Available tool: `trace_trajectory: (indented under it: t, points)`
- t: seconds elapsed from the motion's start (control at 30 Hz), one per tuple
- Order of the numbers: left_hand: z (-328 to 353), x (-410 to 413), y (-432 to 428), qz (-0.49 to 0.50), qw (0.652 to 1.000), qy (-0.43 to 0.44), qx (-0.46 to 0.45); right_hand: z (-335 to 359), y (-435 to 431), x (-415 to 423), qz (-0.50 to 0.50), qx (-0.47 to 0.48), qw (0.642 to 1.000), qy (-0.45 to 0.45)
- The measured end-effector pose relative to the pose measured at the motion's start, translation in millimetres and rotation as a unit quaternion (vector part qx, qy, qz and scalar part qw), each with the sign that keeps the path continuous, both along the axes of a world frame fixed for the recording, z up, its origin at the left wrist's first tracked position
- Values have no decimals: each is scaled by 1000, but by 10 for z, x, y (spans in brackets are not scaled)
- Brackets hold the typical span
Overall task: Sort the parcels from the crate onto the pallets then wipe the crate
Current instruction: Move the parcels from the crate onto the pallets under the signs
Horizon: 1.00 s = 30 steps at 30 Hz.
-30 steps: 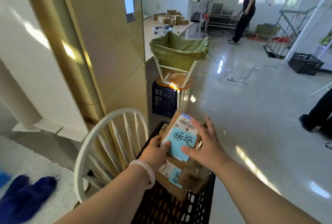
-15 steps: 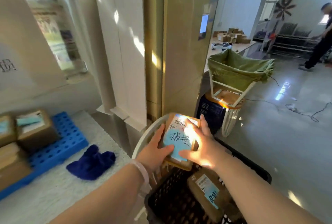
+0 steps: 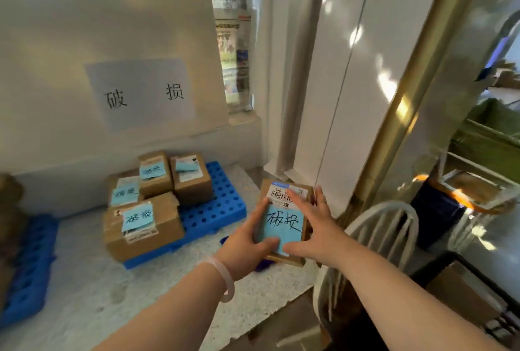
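Pallets (image 3: 222,210) (image 3: 31,266): two, blue. Parcels (image 3: 143,227) (image 3: 284,221): five countable; brown shapes at left too blurred. One wall sign (image 3: 140,94), one chair (image 3: 394,227).

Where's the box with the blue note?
In the head view, lower centre: the parcel is between the left hand and right hand, right of the blue pallet.

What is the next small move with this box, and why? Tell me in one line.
Probably carry the box, held between the left hand and right hand, leftward and set it on the bare part of the blue pallet. Its blue note matches the wall sign and the notes on the stacked boxes there.
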<state>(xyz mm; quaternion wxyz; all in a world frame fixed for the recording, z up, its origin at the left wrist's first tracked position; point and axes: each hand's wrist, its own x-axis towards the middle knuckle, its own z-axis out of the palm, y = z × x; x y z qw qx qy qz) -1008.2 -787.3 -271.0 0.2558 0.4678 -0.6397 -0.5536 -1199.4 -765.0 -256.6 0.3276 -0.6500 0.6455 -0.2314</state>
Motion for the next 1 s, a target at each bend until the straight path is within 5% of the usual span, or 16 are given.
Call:
trace_trajectory:
  t: [0.5,1.0]
  points:
    - [-218,2085,-616,167,986,6,17,-291,-865,2158,96,-39,993,-63]
    - [-214,2407,-1190,214,976,-32,-2,-415,-1671,2605,159,-18,982,-100]
